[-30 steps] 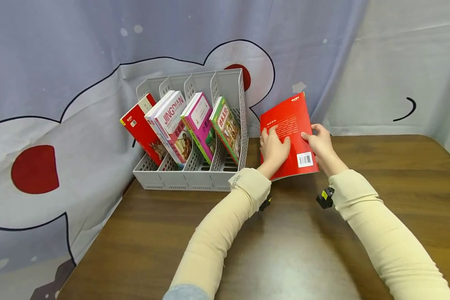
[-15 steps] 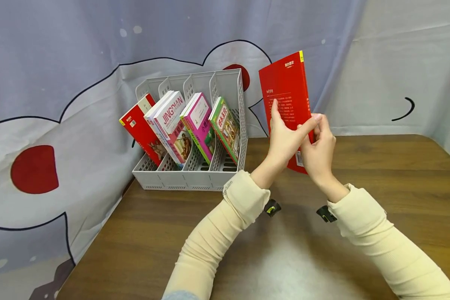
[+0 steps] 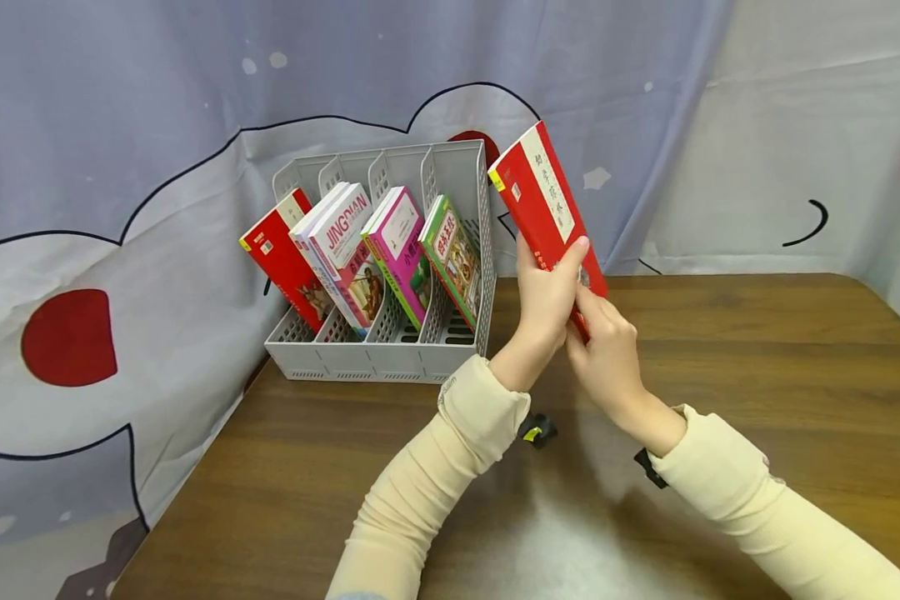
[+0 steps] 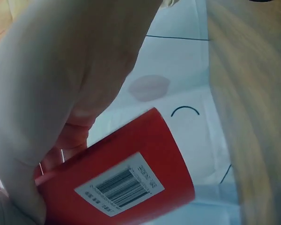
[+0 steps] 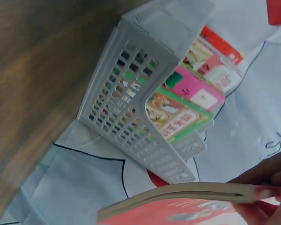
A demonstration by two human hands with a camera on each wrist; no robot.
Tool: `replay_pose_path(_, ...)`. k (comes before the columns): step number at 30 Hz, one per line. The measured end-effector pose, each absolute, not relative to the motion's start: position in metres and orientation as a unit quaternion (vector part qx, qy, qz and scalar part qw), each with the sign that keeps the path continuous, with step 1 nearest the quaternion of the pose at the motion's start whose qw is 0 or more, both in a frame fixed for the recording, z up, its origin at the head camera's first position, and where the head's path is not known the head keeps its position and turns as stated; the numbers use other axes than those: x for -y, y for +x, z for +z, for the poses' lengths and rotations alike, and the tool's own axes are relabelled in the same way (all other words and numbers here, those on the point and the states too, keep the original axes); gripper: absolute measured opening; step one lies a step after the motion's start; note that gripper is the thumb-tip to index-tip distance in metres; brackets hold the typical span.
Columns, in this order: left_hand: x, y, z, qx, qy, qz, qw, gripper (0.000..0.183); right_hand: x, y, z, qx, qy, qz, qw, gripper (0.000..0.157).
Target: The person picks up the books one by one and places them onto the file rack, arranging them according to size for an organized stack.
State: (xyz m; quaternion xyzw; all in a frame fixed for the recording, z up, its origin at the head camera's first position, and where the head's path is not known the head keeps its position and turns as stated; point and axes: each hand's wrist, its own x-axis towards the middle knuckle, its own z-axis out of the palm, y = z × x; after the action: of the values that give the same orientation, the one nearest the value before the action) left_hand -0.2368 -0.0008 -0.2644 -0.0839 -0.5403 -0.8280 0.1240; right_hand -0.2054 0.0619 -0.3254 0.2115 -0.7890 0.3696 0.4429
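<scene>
Both hands hold a thin red paperback book (image 3: 547, 196) up in the air, right of the rack. Its cover, with a white title strip, faces the head camera, and the book leans to the left. My left hand (image 3: 543, 292) grips its lower spine side, thumb across the cover. Lower down, my right hand (image 3: 607, 346) pinches the bottom part of the book. A white barcode label on the red book (image 4: 171, 159) shows in the left wrist view, the left hand (image 4: 70, 79) wrapped over its edge. In the right wrist view the pages' edge faces the camera.
A grey divided rack (image 3: 378, 362) stands left of the hands on the wooden table (image 3: 757, 350). In its slots lean a red book (image 3: 288, 258), white books (image 3: 345, 242), magenta books (image 3: 401, 242) and a green book (image 3: 453, 258). A patterned curtain (image 3: 607, 67) hangs behind.
The red book has been lifted off the table and turned from its back to its front cover, tilting left. Both hands have shifted their hold and come close together.
</scene>
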Motion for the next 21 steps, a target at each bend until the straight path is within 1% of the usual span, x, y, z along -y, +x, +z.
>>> replay_pose_path(8,0.005,-0.240,-0.278,0.512,-0.015,-0.853,0.102,0.029,-0.059,-0.199,-0.345,0.816,0.251,0.322,0.409,0.052)
replay_pose_path(11,0.011,-0.239,-0.278,0.523,-0.023,-0.846,0.101,0.026,-0.058,-0.195,-0.352,0.819,0.268,0.331,0.385,0.060)
replay_pose_path(13,0.015,-0.238,-0.278,0.530,-0.037,-0.842,0.096,0.028,-0.058,-0.193,-0.356,0.816,0.280,0.341,0.372,0.063)
replay_pose_path(18,0.027,-0.236,-0.278,0.560,-0.053,-0.823,0.080,0.034,-0.055,-0.189,-0.362,0.792,0.309,0.380,0.365,0.064)
replay_pose_path(21,0.037,-0.236,-0.281,0.579,-0.065,-0.810,0.071,0.034,-0.056,-0.191,-0.362,0.767,0.322,0.407,0.377,0.057)
